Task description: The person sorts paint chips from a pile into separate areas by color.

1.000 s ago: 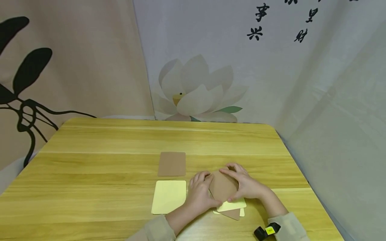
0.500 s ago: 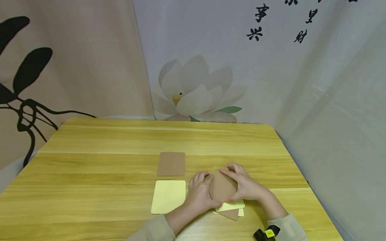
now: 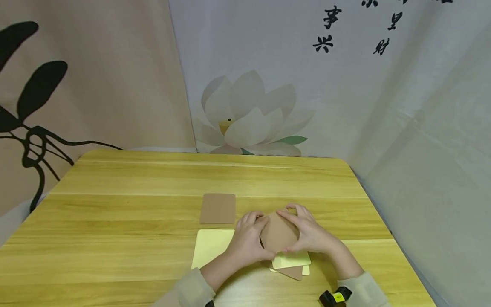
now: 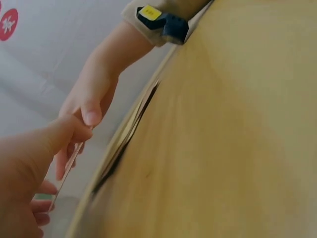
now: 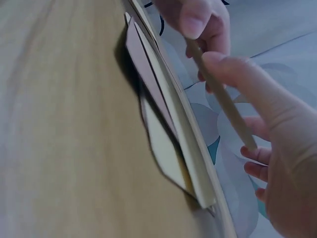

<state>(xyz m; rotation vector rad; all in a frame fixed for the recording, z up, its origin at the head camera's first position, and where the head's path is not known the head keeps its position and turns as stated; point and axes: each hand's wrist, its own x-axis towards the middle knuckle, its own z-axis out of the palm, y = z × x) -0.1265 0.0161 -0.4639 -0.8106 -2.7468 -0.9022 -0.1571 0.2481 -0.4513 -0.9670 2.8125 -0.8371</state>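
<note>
- Backdrop cloth (image 3: 429, 140): pale, hung at rear and R side.
- Desk (image 3: 115, 234): wood-grain top, light yellow-brn, rounded rear corners; carries all cards.
- Lotus print (image 3: 249, 115): on cloth, approx. ctr, directly behind rear edge of desk.
- Plant print (image 3: 40, 91): blk leaves and stems, far L of head view.
- Sleeves: beige, both arms, L (image 3: 196, 290) and R (image 3: 366, 290), entering from near side.
- L hand (image 3: 247, 241): part-curled, thumb and fingers on L edge of held brn card; grip confirmed.
- R hand (image 3: 308, 234): same posture, thumb at near edge, fingers at far R edge of same card; grip confirmed. Both hands spread only as far as the card requires.
- Yellow card (image 3: 211, 247): flat on desk, L of the hands; R portion hidden by L hand and forearm in head view.
- Held brn card (image 3: 278, 233): between both hands, tilted, raised clear of the pile per wrist views; seen edge-on there.
- Pile, under/near side of held card: upper yellow card (image 3: 293, 261), pile brn card (image 3: 294, 273) beneath, lower yellow card (image 3: 306, 270) at bottom, corner only in head view. Edges misaligned. Exact count: cannot tell.
- Lone brn card (image 3: 217, 209): flat, just beyond yellow card, not touching.
- R wrist device (image 3: 334, 297): blk, yellow label, at R cuff.
</note>
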